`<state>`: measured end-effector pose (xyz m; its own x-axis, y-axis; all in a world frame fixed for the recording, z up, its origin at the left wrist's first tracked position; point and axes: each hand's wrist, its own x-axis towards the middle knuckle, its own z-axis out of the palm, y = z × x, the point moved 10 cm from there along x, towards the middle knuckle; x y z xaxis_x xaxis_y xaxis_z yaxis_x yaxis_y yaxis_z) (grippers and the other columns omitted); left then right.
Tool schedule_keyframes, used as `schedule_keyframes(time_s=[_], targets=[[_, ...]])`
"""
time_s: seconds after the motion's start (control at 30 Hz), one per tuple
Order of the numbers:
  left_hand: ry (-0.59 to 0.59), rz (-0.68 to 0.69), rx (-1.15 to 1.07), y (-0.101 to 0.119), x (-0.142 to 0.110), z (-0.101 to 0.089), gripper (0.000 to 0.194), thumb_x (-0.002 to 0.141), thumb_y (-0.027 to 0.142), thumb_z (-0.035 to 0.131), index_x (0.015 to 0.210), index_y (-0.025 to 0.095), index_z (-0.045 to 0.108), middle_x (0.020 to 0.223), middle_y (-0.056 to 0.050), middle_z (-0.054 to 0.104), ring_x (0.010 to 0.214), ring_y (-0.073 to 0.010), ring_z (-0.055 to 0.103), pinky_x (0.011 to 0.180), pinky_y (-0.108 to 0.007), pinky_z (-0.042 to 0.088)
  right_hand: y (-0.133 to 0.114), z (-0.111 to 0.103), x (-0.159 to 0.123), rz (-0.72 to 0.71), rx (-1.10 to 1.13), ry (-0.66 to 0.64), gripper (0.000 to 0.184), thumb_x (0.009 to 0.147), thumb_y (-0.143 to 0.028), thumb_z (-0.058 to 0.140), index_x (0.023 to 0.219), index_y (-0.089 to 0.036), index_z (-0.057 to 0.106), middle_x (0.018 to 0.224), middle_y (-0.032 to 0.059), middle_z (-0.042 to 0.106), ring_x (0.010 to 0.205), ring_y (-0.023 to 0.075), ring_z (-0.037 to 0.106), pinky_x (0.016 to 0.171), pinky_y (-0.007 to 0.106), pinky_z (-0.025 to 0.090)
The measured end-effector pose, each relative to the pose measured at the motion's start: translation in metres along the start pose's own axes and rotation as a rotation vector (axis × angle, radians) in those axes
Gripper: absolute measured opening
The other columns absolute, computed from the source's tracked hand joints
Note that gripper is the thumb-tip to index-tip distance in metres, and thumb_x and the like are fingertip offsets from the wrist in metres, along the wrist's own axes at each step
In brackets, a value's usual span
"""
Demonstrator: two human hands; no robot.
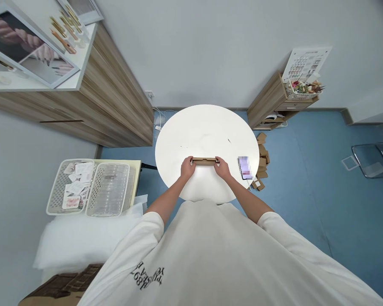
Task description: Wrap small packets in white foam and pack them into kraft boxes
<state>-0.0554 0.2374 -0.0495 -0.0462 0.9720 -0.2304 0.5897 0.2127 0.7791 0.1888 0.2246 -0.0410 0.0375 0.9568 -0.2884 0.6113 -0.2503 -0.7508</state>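
Observation:
A small brown cardboard box (204,162) is held between my hands over the near middle part of a round white table (204,123). My left hand (188,167) closes on its left end, and my right hand (222,168) closes on its right end. The box's long side faces me, and a notch shows along its upper edge. On the table to the right of my right hand lies a phone (245,167) with its screen lit and blurred, a white cable at its lower end.
Several cardboard boxes (262,159) are piled on the floor right of the table. At left, two white baskets hold paper packets (78,182) and clear plastic cases (108,191). A wooden cabinet (114,85) stands back left, a small drawer unit (270,100) back right.

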Motion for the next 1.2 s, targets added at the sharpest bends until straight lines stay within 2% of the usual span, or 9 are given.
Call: schedule_keyframes(time_s=[0.13, 0.2, 0.37, 0.67, 0.83, 0.93, 1.03, 1.1, 1.2], targets=[[0.050, 0.021, 0.106, 0.002, 0.005, -0.003, 0.028, 0.091, 0.025, 0.060, 0.118, 0.025, 0.065, 0.119, -0.011, 0.061, 0.117, -0.0310, 0.058, 0.103, -0.046, 0.046, 0.005, -0.006, 0.005, 0.036, -0.062, 0.044, 0.047, 0.089, -0.028, 0.051, 0.135, -0.021, 0.057, 0.133, 0.0115, 0.060, 0.105, 0.0236, 0.064, 0.099, 0.040, 0.050], [0.056, 0.021, 0.133, 0.002, 0.007, -0.004, 0.026, 0.089, 0.024, 0.061, 0.115, 0.025, 0.065, 0.116, -0.011, 0.060, 0.115, -0.0314, 0.058, 0.102, -0.046, 0.046, 0.007, -0.008, 0.006, 0.062, -0.116, 0.053, 0.045, 0.088, -0.029, 0.053, 0.132, -0.022, 0.059, 0.125, 0.0106, 0.063, 0.100, 0.0239, 0.064, 0.095, 0.041, 0.051], [0.003, 0.031, 0.064, 0.004, 0.008, 0.003, 0.028, 0.090, 0.016, 0.057, 0.117, 0.024, 0.063, 0.113, -0.009, 0.058, 0.097, -0.0247, 0.063, 0.093, -0.040, 0.051, 0.004, -0.006, 0.009, 0.057, -0.157, 0.028, 0.041, 0.089, -0.025, 0.053, 0.129, -0.024, 0.060, 0.101, 0.0061, 0.068, 0.097, 0.0245, 0.063, 0.087, 0.037, 0.051], [-0.028, 0.120, 0.130, 0.008, 0.009, 0.006, 0.032, 0.092, 0.014, 0.052, 0.121, 0.024, 0.064, 0.116, -0.008, 0.057, 0.094, -0.0224, 0.064, 0.090, -0.036, 0.053, -0.013, -0.001, 0.010, -0.040, -0.371, -0.023, 0.042, 0.094, -0.016, 0.048, 0.135, -0.019, 0.055, 0.113, 0.0095, 0.067, 0.102, 0.0242, 0.062, 0.090, 0.034, 0.047], [-0.047, 0.162, 0.231, 0.015, 0.005, 0.004, 0.038, 0.094, 0.017, 0.049, 0.128, 0.024, 0.063, 0.119, -0.011, 0.058, 0.105, -0.0264, 0.062, 0.096, -0.040, 0.050, -0.022, 0.002, 0.009, -0.117, -0.492, -0.066, 0.043, 0.098, -0.018, 0.044, 0.140, -0.017, 0.053, 0.119, 0.0129, 0.065, 0.108, 0.0260, 0.060, 0.094, 0.035, 0.046], [-0.075, 0.241, 0.322, 0.022, -0.008, 0.007, 0.049, 0.096, 0.024, 0.049, 0.146, 0.023, 0.051, 0.140, -0.014, 0.052, 0.127, -0.0329, 0.053, 0.107, -0.047, 0.042, -0.021, 0.007, 0.001, -0.165, -0.566, -0.087, 0.051, 0.101, -0.027, 0.042, 0.150, -0.015, 0.043, 0.130, 0.0170, 0.060, 0.116, 0.0305, 0.056, 0.099, 0.040, 0.043], [-0.150, 0.293, 0.374, 0.018, -0.023, 0.017, 0.076, 0.093, 0.033, 0.057, 0.161, 0.022, 0.025, 0.164, -0.016, 0.028, 0.147, -0.0385, 0.031, 0.117, -0.054, 0.028, -0.010, 0.018, -0.011, -0.175, -0.589, -0.138, 0.073, 0.100, -0.042, 0.046, 0.163, -0.018, 0.017, 0.152, 0.0198, 0.044, 0.127, 0.0364, 0.049, 0.103, 0.047, 0.040], [-0.206, 0.291, 0.394, 0.010, -0.029, 0.026, 0.090, 0.089, 0.034, 0.062, 0.164, 0.023, 0.014, 0.170, -0.015, 0.014, 0.154, -0.0392, 0.017, 0.121, -0.057, 0.017, 0.000, 0.027, -0.017, -0.153, -0.573, -0.193, 0.084, 0.099, -0.048, 0.047, 0.165, -0.021, 0.002, 0.163, 0.0197, 0.029, 0.132, 0.0395, 0.045, 0.104, 0.051, 0.039], [-0.222, 0.238, 0.389, 0.000, -0.030, 0.031, 0.096, 0.085, 0.027, 0.064, 0.164, 0.025, 0.009, 0.171, -0.014, 0.005, 0.157, -0.0381, 0.007, 0.123, -0.059, 0.007, 0.010, 0.034, -0.019, -0.105, -0.533, -0.246, 0.092, 0.097, -0.048, 0.051, 0.164, -0.023, -0.005, 0.168, 0.0189, 0.018, 0.136, 0.0420, 0.043, 0.106, 0.054, 0.038]])
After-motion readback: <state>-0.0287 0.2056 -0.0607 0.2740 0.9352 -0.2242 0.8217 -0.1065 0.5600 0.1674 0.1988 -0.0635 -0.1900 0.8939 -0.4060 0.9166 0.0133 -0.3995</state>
